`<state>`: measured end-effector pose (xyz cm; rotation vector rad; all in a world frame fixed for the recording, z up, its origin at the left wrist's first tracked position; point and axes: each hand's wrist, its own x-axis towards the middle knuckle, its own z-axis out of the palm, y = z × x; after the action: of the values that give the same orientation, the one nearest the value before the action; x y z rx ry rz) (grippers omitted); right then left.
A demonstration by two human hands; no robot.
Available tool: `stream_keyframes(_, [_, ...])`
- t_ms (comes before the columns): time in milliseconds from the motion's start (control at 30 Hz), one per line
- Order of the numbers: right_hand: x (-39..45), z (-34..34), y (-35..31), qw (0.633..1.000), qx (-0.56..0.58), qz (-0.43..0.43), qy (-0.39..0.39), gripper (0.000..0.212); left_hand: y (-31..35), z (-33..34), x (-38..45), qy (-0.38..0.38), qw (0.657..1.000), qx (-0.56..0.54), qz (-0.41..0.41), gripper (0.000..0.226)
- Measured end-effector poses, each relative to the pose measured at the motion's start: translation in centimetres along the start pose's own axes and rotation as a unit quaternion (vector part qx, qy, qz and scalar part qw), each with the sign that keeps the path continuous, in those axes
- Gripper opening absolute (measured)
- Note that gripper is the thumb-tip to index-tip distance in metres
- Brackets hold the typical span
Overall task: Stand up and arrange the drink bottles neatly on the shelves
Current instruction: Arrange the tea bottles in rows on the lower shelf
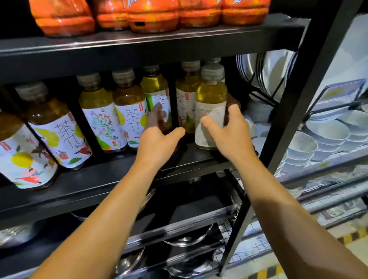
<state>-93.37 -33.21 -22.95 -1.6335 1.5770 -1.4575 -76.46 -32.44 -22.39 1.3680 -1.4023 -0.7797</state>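
I have both forearms stretched forward to the middle shelf (107,178). My right hand (233,135) wraps the rightmost tea bottle (211,106), thumb on the label front, fingers behind (it stands at the shelf's front edge). My left hand (158,139) curls around a green-labelled bottle (156,91) further back.

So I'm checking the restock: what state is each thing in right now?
Right-end tea bottle: upright, label's text side out, right hand gripping it.
Green-label tea bottle: upright, left hand around it.
Other tea bottles: upright.
Orange bottles: upright on top shelf.
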Motion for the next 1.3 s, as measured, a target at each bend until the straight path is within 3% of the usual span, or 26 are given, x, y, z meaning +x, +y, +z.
stream_keyframes(133, [-0.4,1.5,-1.4,0.998,-0.015,-0.016,-0.051,0.041,-0.8,-0.9,0.2,-0.081,0.995,0.021,0.045,0.085])
stream_keyframes(267, [-0.9,2.2,-2.4,0.995,0.004,-0.02,-0.102,0.049,-0.5,0.5,0.3,-0.001,0.992,0.086,0.089,0.07])
stream_keyframes(400, [0.7,0.7,-1.7,0.996,0.084,0.016,0.026,0.005,-0.8,0.7,0.4,0.062,0.99,0.095,0.085,0.069])
stream_keyframes(567, [3.6,1.9,-0.7,0.996,0.092,0.018,0.013,0.052,-1.1,-0.2,0.9,0.099,0.987,0.108,0.068,0.076])
stream_keyframes(700, [3.9,3.8,-1.8,0.995,-0.083,-0.059,0.021,0.075,-1.6,-1.3,1.6,0.114,0.988,0.089,0.045,0.076])
stream_keyframes(800, [4.8,4.7,-2.9,0.984,-0.176,-0.031,0.006,0.088,-1.6,-2.5,1.9,0.114,0.989,0.09,0.021,0.077])
stream_keyframes(933, [5.1,4.8,-2.9,0.987,-0.157,-0.021,-0.009,0.083,-1.8,-4.2,2.2,0.079,0.994,0.077,0.006,0.071])
stream_keyframes(1067, [3.5,3.2,-2.5,0.997,0.033,-0.025,-0.062,0.065,-2.4,-6.1,2.4,0.032,0.998,0.046,-0.006,0.069])
stream_keyframes(1200, [2.2,3.0,-2.8,0.993,0.077,-0.015,-0.09,0.061,-0.5,-4.7,2.5,0.151,0.974,0.169,0.029,0.077])
stream_keyframes(1300, [2.1,3.3,-3.0,0.993,0.078,-0.009,-0.09,0.067,1.0,-3.8,3.0,0.183,0.958,0.219,0.003,0.075])
